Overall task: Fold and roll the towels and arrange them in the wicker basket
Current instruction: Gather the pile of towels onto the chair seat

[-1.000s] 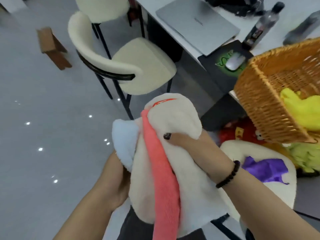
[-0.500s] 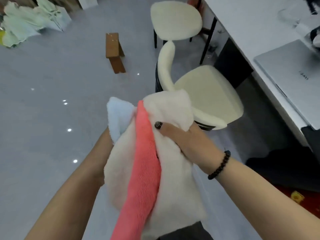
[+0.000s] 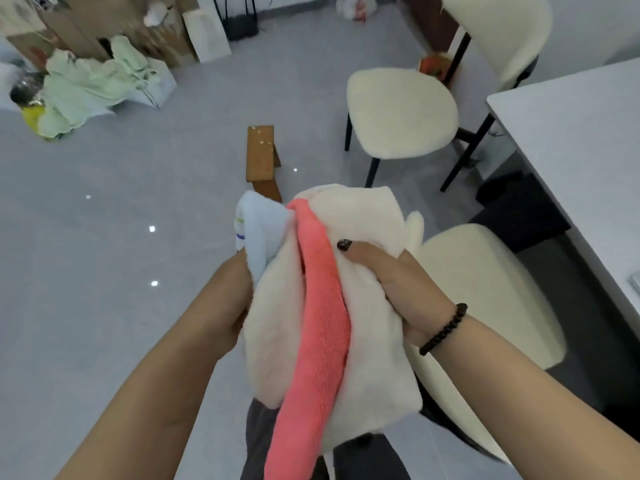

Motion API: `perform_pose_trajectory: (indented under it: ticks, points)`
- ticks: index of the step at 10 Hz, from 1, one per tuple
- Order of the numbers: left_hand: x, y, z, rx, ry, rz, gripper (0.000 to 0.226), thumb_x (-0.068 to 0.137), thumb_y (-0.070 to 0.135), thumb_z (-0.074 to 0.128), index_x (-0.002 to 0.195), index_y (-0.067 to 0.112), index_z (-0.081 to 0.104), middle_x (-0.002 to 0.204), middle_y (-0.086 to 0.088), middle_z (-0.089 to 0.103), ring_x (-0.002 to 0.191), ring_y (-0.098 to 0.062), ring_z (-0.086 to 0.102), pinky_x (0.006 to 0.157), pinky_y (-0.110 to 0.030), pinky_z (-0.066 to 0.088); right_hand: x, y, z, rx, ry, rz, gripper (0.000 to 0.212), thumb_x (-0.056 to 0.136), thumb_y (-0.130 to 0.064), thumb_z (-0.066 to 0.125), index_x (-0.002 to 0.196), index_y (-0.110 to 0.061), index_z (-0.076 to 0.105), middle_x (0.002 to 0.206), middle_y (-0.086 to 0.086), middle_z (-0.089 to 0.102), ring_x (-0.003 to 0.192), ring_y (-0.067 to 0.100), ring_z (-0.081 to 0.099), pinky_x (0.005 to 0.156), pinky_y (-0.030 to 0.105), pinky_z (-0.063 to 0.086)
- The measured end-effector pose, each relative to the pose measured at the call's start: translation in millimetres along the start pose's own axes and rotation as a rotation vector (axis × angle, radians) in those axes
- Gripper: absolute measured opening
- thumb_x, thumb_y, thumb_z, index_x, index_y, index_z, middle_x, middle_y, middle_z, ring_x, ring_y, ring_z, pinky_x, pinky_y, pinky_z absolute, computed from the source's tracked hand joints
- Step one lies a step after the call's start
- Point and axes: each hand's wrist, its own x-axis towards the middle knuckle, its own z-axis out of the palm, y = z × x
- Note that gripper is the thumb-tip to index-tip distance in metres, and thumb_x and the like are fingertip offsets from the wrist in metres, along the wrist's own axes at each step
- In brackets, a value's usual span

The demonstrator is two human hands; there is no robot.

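We find our right hand (image 3: pixel 398 285) gripping the cream towel (image 3: pixel 374 341), pink towel (image 3: pixel 318 323) draped across; left hand (image 3: pixel 235 306) clutches underneath. Bundle held mid-air, soft, light, floppy; hold by edges.

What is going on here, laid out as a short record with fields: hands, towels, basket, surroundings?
hands: left hand and right hand grip one bundle of towels from either side
towels: cream towel outermost, coral towel hanging down the front, pale blue towel bunched at the left
basket: not in view
folding: none looks rolled yet
surroundings: cream chairs, wooden stool, white table
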Motion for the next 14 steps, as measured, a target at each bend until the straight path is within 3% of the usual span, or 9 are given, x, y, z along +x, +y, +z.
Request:
perform_pose_trajectory:
  ticks: [2, 3, 5, 6, 8, 9, 10, 12, 14]
  points:
    - [118.4, 92.8, -19.1, 0.117, -0.121, -0.088, 0.035, 0.073, 0.032, 0.06, 0.095, 0.004, 0.06, 0.079, -0.011, 0.055, 0.075, -0.024, 0.049, 0.066, -0.033, 0.037, 121.8, -48.1, 4.7, 0.224, 0.161, 0.055, 0.027, 0.076, -0.029, 0.073, 0.098, -0.012, 0.071, 0.095, 0.011, 0.072, 0.092, 0.027, 0.068, 0.086, 0.043, 0.055]
    - [183.3, 133.6, -14.9, 0.234, -0.131, -0.083, 0.02, 0.1, 0.008, 0.045, 0.081, 0.005, 0.052, 0.078, -0.014, 0.048, 0.072, -0.024, 0.047, 0.069, -0.03, 0.039, 170.5, -76.8, -1.0, 0.365, 0.185, 0.085, 0.059, 0.067, -0.031, 0.074, 0.119, -0.003, 0.065, 0.109, 0.019, 0.064, 0.101, 0.033, 0.061, 0.1, 0.054, 0.046]
    - [294.2, 205.9, 19.6, 0.169, -0.181, -0.039, 0.016, 0.093, 0.01, 0.047, 0.082, 0.014, 0.058, 0.063, 0.002, 0.059, 0.061, -0.015, 0.053, 0.052, -0.024, 0.043, 250.8, -140.3, -42.7, 0.584, 0.189, 0.016, 0.047, 0.074, -0.026, 0.065, 0.115, -0.005, 0.063, 0.098, 0.017, 0.065, 0.087, 0.029, 0.064, 0.087, 0.044, 0.051]
    - [350.5, 244.5, 55.7, -0.001, -0.161, -0.058, 0.024, 0.1, 0.023, 0.043, 0.1, 0.012, 0.065, 0.085, -0.006, 0.069, 0.071, -0.019, 0.065, 0.057, -0.026, 0.051, 296.5, -171.9, -71.3, 0.657, 0.226, 0.002, 0.064, 0.069, -0.028, 0.07, 0.127, -0.003, 0.057, 0.106, 0.018, 0.063, 0.096, 0.032, 0.062, 0.094, 0.049, 0.048]
    - [447.8, 315.9, 129.6, -0.114, -0.348, -0.206, 0.054, 0.094, 0.062, 0.042, 0.125, 0.025, 0.064, 0.12, -0.006, 0.068, 0.113, -0.026, 0.063, 0.101, -0.044, 0.045, 379.7, -238.9, -125.9, 0.703, 0.413, -0.06, 0.072, 0.066, -0.03, 0.074, 0.13, -0.003, 0.057, 0.119, 0.023, 0.059, 0.106, 0.037, 0.057, 0.104, 0.062, 0.037]
    - [487.7, 352.3, 166.4, -0.036, -0.363, -0.137, 0.047, 0.079, 0.052, 0.063, 0.111, 0.018, 0.067, 0.11, -0.008, 0.069, 0.105, -0.027, 0.063, 0.099, -0.047, 0.046, 412.0, -270.9, -151.1, 0.718, 0.508, -0.102, 0.071, 0.064, -0.031, 0.076, 0.127, -0.002, 0.059, 0.121, 0.024, 0.059, 0.106, 0.037, 0.057, 0.104, 0.062, 0.037]
    - [522.4, 389.0, 203.4, -0.009, -0.427, -0.084, 0.038, 0.093, 0.051, 0.047, 0.113, 0.023, 0.065, 0.096, -0.002, 0.071, 0.093, -0.02, 0.066, 0.084, -0.036, 0.051, 439.4, -303.1, -175.8, 0.791, 0.539, -0.177, 0.061, 0.066, -0.029, 0.073, 0.12, -0.003, 0.063, 0.114, 0.019, 0.058, 0.105, 0.035, 0.055, 0.105, 0.062, 0.035]
    - [612.4, 435.3, 274.1, 0.068, -0.653, -0.158, 0.07, 0.09, 0.074, 0.014, 0.102, 0.029, 0.065, 0.095, 0.003, 0.076, 0.086, -0.012, 0.072, 0.08, -0.034, 0.05, 502.7, -336.5, -236.8, 0.889, 0.597, -0.29, 0.059, 0.064, -0.025, 0.07, 0.119, -0.007, 0.06, 0.103, 0.014, 0.059, 0.095, 0.032, 0.057, 0.091, 0.052, 0.046]
    - [717.7, 423.7, 326.5, 0.326, -0.782, -0.266, 0.093, 0.062, 0.087, 0.051, 0.125, 0.018, 0.055, 0.12, -0.008, 0.066, 0.113, -0.024, 0.062, 0.105, -0.047, 0.043, 587.4, -322.5, -277.3, 0.937, 0.853, -0.152, 0.044, 0.061, -0.019, 0.062, 0.104, -0.01, 0.066, 0.092, 0.013, 0.064, 0.09, 0.034, 0.062, 0.092, 0.057, 0.049]
